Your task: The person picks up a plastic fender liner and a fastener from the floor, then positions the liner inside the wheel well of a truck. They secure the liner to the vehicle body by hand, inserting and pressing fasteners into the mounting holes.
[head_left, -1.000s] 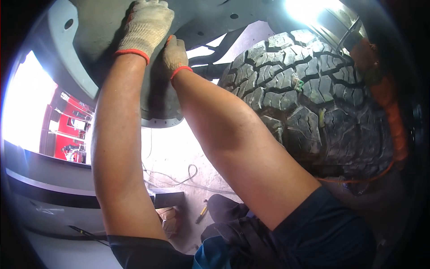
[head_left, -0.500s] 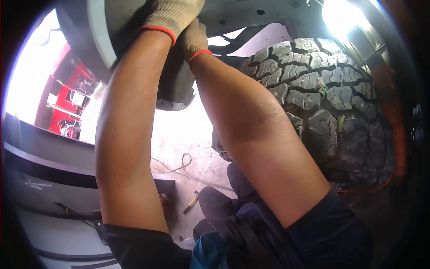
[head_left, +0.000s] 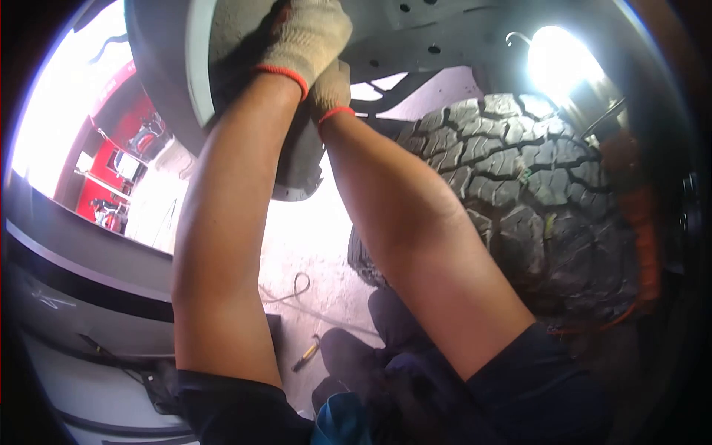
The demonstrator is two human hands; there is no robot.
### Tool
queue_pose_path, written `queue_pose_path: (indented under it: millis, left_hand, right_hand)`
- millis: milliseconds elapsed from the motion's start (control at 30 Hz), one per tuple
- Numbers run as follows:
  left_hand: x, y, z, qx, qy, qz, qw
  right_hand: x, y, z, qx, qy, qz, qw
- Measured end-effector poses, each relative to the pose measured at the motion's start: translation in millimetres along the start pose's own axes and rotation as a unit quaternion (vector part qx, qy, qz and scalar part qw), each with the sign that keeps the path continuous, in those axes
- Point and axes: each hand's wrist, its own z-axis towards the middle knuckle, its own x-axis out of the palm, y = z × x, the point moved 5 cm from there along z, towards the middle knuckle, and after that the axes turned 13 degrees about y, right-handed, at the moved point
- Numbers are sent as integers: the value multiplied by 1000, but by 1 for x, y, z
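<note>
My gloved left hand (head_left: 313,38) and right hand (head_left: 333,87) up by a gray panel (head_left: 397,53) — grip hidden, I cannot tell, tire (head_left: 512,174) at right

Gloved hands: two of yours, the left hand (head_left: 310,37) and the right hand (head_left: 331,87)
Red cuffs (head_left: 285,74): two, one to each of your hands
Bare arms (head_left: 226,222): two, both yours
Dark sleeves (head_left: 230,404): two, one on each of your arms
Tyres (head_left: 512,167): one, off to your right
Lit lamps (head_left: 564,63): one that you can see
Panel holes (head_left: 433,49): at least four that you can make out
Yellow-handled tools (head_left: 305,356): one, seen between your arms
Looped cables (head_left: 299,289): one, seen between your arms
Blue cloths (head_left: 343,420): one, low at your front
</note>
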Motion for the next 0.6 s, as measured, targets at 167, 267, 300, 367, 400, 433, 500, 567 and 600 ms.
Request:
queue_pose_path:
  millis: [167, 267, 300, 367, 400, 433, 500, 567, 600]
  left_hand:
    - [-4, -2, -6, -42, 44, 15, 998]
    - [5, 0, -23, -107, 13, -37, 993]
    - [10, -1, -26, -127, 22, -48, 990]
    - [14, -3, -35, -147, 19, -66, 987]
    - [15, -1, -39, -165, 21, -84, 982]
    - [14, 1, -43, -170, 36, -66, 983]
    - [7, 2, -51, -174, 38, -71, 981]
    - [4, -3, -60, -176, 44, -77, 980]
    - [1, -4, -64, -185, 31, -99, 977]
  right_hand:
    - [-43, 68, -30, 123, -115, 92, 981]
    - [-39, 53, -18, 94, -83, 205, 971]
    - [-40, 47, -7, 87, -94, 169, 977]
    - [-58, 92, -14, 77, -72, 125, 987]
    - [-64, 112, -16, 73, -50, 80, 993]
    - [-63, 117, -12, 43, -39, 110, 992]
    - [-65, 111, 5, -21, 0, 36, 999]
    - [-70, 111, 2, 40, 64, 104, 992]
    - [-74, 113, 0, 36, 64, 100, 992]
